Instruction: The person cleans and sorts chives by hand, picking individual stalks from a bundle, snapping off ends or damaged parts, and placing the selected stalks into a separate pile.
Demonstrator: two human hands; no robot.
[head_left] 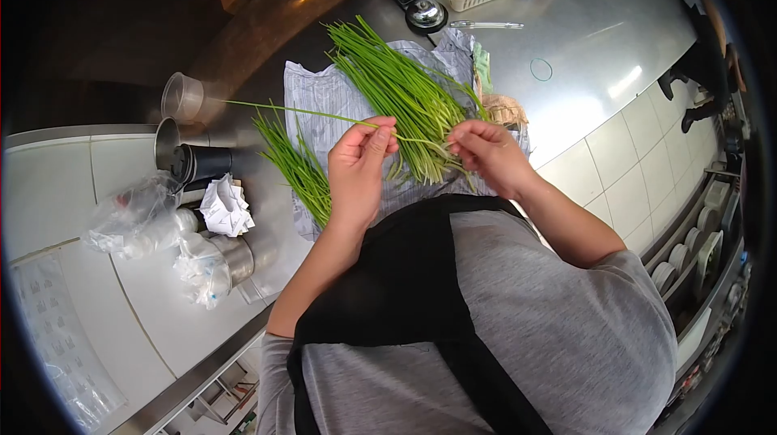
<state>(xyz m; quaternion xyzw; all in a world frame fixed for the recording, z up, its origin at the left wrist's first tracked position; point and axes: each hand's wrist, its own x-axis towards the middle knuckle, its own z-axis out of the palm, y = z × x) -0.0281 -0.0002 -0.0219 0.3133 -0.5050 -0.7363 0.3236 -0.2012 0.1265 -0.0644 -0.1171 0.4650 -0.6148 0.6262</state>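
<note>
Head view — left hand [360,154] and right hand [492,158], fingers pinching one green stalk [299,110] over the newspaper's [312,97] near edge, could snap it by tugging hard.

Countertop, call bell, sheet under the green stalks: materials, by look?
Countertop: likely stainless steel, satin finish; grey with soft, blurred glare.
Call bell: dome looks like polished, chrome-like metal, with sharp highlights; its dark base could be plastic or painted metal.
Sheet under the green stalks: probably newsprint, matte; creased, with print-like grey lines.
</note>
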